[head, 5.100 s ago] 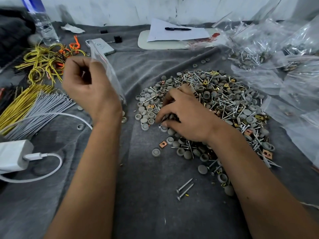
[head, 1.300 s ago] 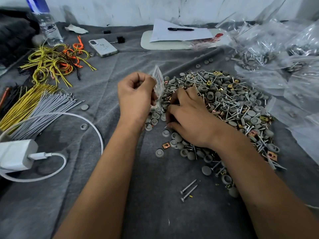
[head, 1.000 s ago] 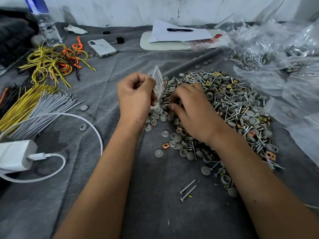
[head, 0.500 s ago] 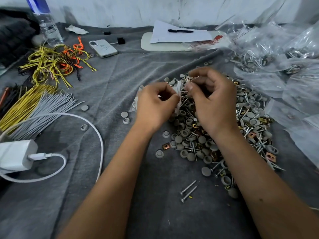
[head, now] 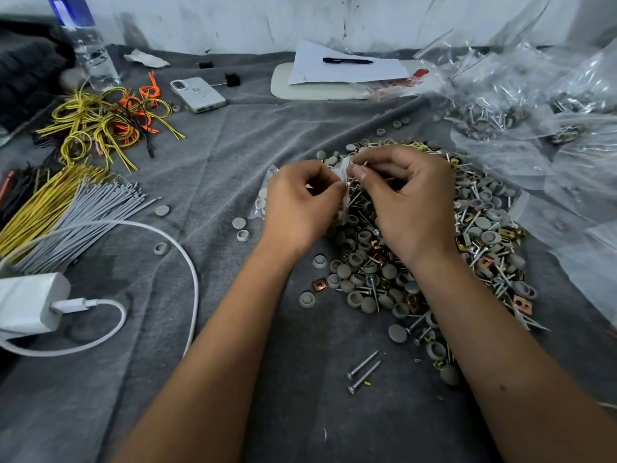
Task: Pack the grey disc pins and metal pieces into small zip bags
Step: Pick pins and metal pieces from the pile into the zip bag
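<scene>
- Lay nearest on the grey cloth (head: 300,412): two loose screws (head: 363,371).
- Further on, pinched the mouth of a small zip bag (head: 267,198) with the left hand (head: 300,205), above the left edge of the pile (head: 434,262) of grey discs, screws and metal clips.
- Pinched screws at that mouth with the right hand (head: 410,202).
- Risked spilling: sharp tips could snag or pierce the thin plastic.
- Beyond, filled bags (head: 494,105).

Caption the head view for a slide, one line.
Left hand holds a small zip bag open while right hand feeds screws in above the hardware pile.
</scene>
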Action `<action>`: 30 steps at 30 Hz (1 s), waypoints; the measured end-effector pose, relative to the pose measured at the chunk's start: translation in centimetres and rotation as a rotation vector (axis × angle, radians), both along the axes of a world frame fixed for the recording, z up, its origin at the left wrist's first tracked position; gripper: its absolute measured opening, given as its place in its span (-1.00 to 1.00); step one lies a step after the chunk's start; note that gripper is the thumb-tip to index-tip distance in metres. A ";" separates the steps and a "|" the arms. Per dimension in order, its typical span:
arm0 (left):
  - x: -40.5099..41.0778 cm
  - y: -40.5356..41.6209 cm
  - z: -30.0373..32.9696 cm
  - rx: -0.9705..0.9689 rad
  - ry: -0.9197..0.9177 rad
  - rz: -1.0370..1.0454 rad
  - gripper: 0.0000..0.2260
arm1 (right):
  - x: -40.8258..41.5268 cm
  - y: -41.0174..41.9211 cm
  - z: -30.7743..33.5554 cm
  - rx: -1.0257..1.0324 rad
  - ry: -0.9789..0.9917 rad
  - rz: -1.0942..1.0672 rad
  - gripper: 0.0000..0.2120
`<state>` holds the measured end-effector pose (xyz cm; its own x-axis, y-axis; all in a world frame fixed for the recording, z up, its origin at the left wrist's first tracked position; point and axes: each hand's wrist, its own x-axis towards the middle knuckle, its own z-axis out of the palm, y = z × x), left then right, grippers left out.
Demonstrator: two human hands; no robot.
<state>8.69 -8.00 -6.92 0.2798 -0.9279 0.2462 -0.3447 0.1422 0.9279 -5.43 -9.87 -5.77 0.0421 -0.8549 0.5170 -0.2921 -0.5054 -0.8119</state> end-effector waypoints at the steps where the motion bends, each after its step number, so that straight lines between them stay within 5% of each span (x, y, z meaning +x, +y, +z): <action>1: 0.0 0.0 0.0 -0.004 0.004 0.003 -0.85 | 0.0 0.0 0.0 0.002 0.009 -0.001 -0.88; 12: 0.4 0.0 0.5 -0.017 0.125 -0.001 -0.85 | -0.1 -0.2 -0.2 0.021 0.137 -0.021 -0.90; 30: 0.4 0.1 0.6 -0.015 0.171 -0.046 -0.86 | 0.0 0.1 -0.1 -0.001 0.071 -0.010 -0.90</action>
<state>9.07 -7.90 -6.36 0.2763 -0.9373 0.2125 -0.1745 0.1685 0.9701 -5.44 -9.80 -5.83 0.0708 -0.8551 0.5136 -0.3542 -0.5029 -0.7885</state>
